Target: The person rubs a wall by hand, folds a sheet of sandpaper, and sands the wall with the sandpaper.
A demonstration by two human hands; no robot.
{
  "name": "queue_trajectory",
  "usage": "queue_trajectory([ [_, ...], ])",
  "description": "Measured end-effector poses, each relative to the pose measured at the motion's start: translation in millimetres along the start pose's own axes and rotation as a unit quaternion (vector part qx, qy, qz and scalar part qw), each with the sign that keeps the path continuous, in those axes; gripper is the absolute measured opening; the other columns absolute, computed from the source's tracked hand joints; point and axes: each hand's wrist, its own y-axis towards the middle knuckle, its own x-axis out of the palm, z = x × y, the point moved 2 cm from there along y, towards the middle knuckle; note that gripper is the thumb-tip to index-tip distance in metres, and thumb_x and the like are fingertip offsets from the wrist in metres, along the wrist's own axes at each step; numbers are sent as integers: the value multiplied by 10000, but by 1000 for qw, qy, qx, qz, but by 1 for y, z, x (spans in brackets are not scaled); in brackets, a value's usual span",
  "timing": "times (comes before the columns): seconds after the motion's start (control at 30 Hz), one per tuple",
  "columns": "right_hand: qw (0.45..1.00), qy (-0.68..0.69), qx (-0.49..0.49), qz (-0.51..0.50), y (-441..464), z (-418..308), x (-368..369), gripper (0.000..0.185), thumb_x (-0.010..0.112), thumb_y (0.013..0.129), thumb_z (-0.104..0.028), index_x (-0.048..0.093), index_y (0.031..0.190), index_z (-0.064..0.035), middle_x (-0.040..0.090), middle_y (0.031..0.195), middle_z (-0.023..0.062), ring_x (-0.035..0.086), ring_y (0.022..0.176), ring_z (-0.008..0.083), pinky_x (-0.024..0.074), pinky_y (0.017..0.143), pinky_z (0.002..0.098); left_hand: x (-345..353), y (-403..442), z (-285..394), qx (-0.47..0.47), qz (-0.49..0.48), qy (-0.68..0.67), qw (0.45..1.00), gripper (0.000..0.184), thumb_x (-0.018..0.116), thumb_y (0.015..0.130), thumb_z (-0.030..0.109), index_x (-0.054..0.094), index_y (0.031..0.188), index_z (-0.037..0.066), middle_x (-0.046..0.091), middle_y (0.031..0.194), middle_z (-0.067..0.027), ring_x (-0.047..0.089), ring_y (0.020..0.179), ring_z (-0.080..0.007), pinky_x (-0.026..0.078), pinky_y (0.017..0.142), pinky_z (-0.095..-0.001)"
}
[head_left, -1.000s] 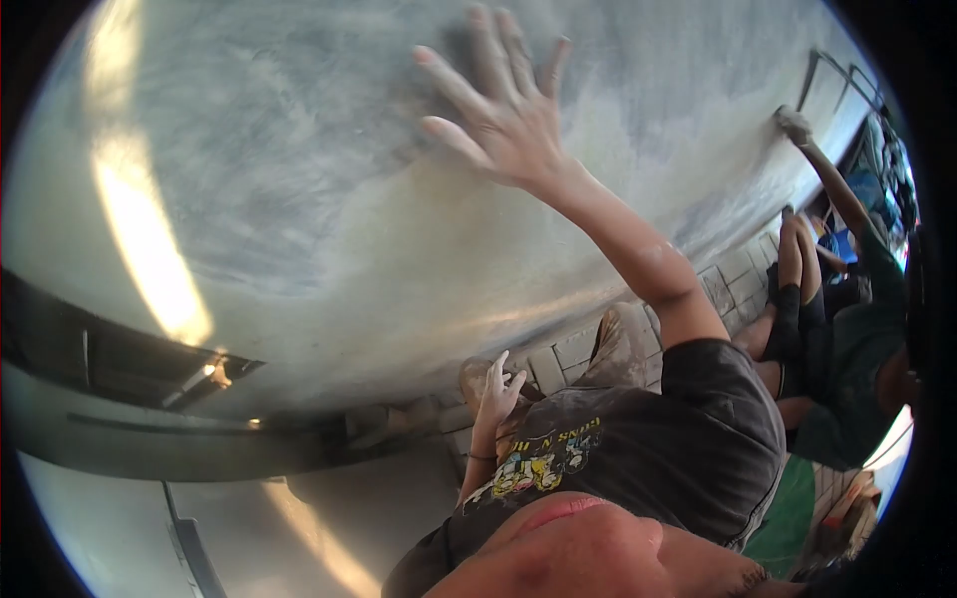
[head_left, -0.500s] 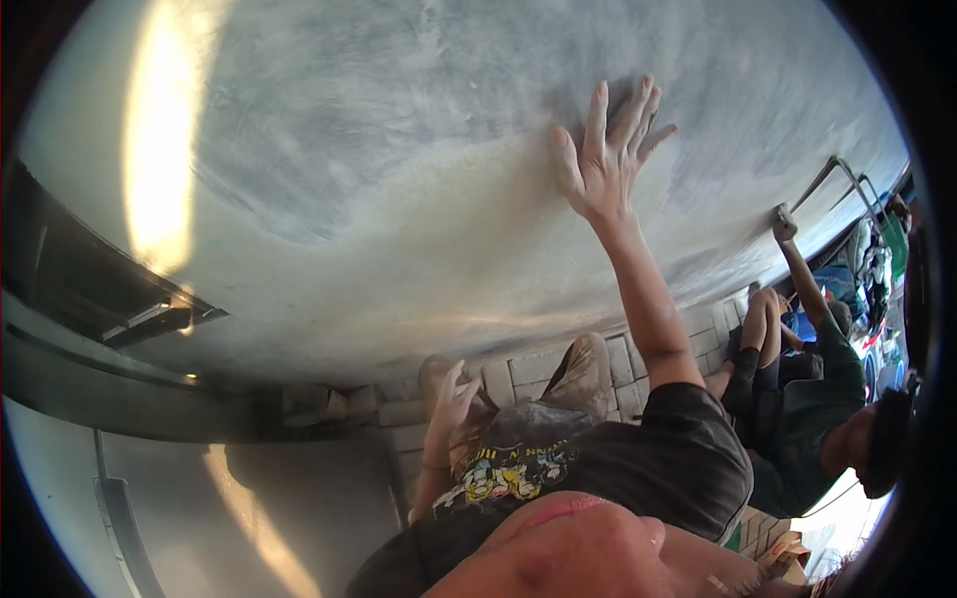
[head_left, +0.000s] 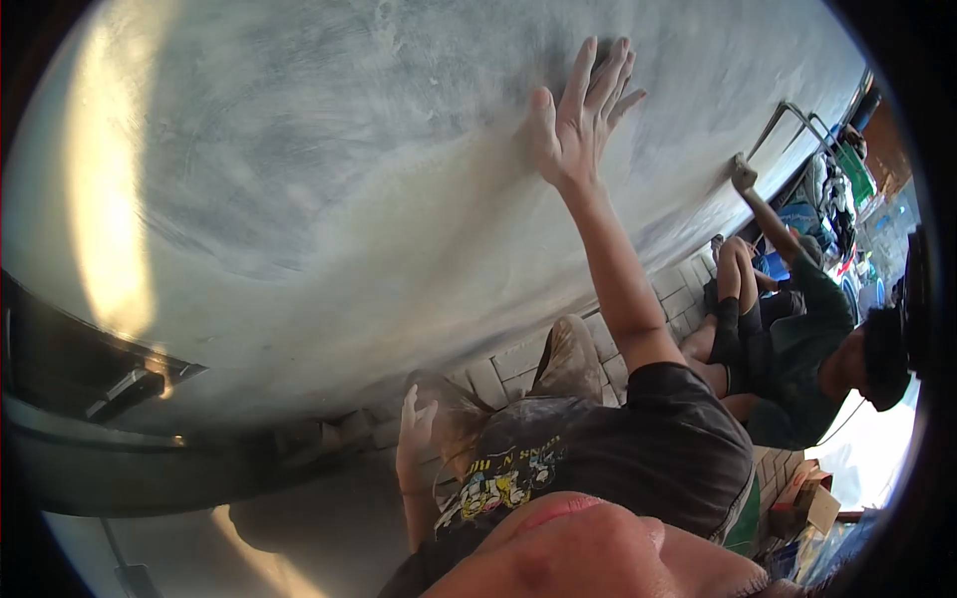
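My right hand [head_left: 581,120] lies against a large, smooth, curved panel [head_left: 399,199], coated in smeared grey and pale powdery patches. Its fingers are spread and dusted pale. A dark area shows under the fingertips; I cannot tell if it is only shadow. Near my bent knee, my left hand [head_left: 417,424] hangs with its fingers loosely apart, holding nothing visible. Dusty trousers [head_left: 568,364] and a dark printed T-shirt [head_left: 598,439] cover my body below the panel.
To the right, a co-worker [head_left: 797,349] in a dark green shirt sits with a hand [head_left: 743,171] against the same panel. A bent metal frame [head_left: 788,115] stands beyond. Paving bricks [head_left: 678,289] run along the panel's lower edge. A cardboard box [head_left: 802,498] lies behind.
The view has tilted and shifted, so the panel and co-worker appear farther left. My right hand stays spread on the panel. My left hand remains by the knee.
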Motion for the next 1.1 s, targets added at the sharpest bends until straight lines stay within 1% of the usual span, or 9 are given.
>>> queue_trajectory([
  [0.17,1000,-28,-14,-1,-64,4,25,762,342,1007,-562,191,1583,-86,-37,1606,326,-102,1499,459,-206,1111,632,-17,18,-31,87,27,9,996,635,637,982,199,324,1511,42,389,1506,-233,377,1405,-305,432,1050,-388],
  [0.3,998,-24,-15,-52,-109,-1,40,746,336,1009,-560,216,1579,-95,-34,1604,330,-99,1502,451,-203,1117,623,-14,29,-37,17,51,90,994,643,618,991,271,311,1531,105,379,1518,-240,430,1364,-324,444,1016,-410],
  [0.47,1000,-14,1,14,-11,10,9,705,357,1004,-538,257,1576,-137,-8,1614,311,-55,1508,449,-190,1125,616,-2,5,0,-5,43,10,999,635,611,993,305,310,1543,201,353,1529,-273,456,1343,-322,460,971,-428],
  [0.57,999,-1,6,49,3,11,-1,710,394,989,-544,288,1568,-146,23,1614,312,-9,1508,453,-181,1127,620,3,-2,26,-13,68,20,997,598,591,1001,212,332,1491,-12,410,1484,-241,540,1260,-286,443,1030,-368],
  [0.83,998,-18,-52,-36,-151,7,58,724,422,979,-558,322,1555,-131,29,1611,318,-50,1514,432,-179,1138,612,45,13,57,34,-24,109,993,663,619,992,237,286,1523,21,348,1528,-243,518,1285,-300,431,1045,-386],
  [0.93,999,-1,-26,22,-82,11,39,708,423,985,-547,324,1554,-138,42,1621,292,-58,1519,410,-168,1145,611,45,3,62,-7,-49,-19,999,665,598,998,287,269,1552,126,321,1548,-231,433,1356,-321,392,1071,-445],
  [1.0,995,7,10,97,24,5,-4,664,422,984,-554,361,1541,-196,206,1597,251,136,1496,416,-77,1124,691,26,-5,68,-32,-32,-14,999,683,604,993,278,248,1562,153,284,1569,-222,442,1347,-320,404,1055,-473],
  [1.03,998,-24,0,60,38,2,-12,651,416,999,-444,300,1557,-128,105,1605,304,80,1491,464,-48,1099,725,20,-7,73,-33,-31,-7,999,683,604,993,278,248,1562,153,284,1569,-222,442,1347,-320,404,1055,-473],
  [1.1,998,-24,-14,56,28,7,-11,640,419,995,-471,332,1551,-164,84,1615,293,32,1506,449,-94,1114,696,13,-12,87,-9,26,-9,1000,672,623,996,220,266,1550,87,354,1521,-255,533,1244,-264,442,985,-337],
])
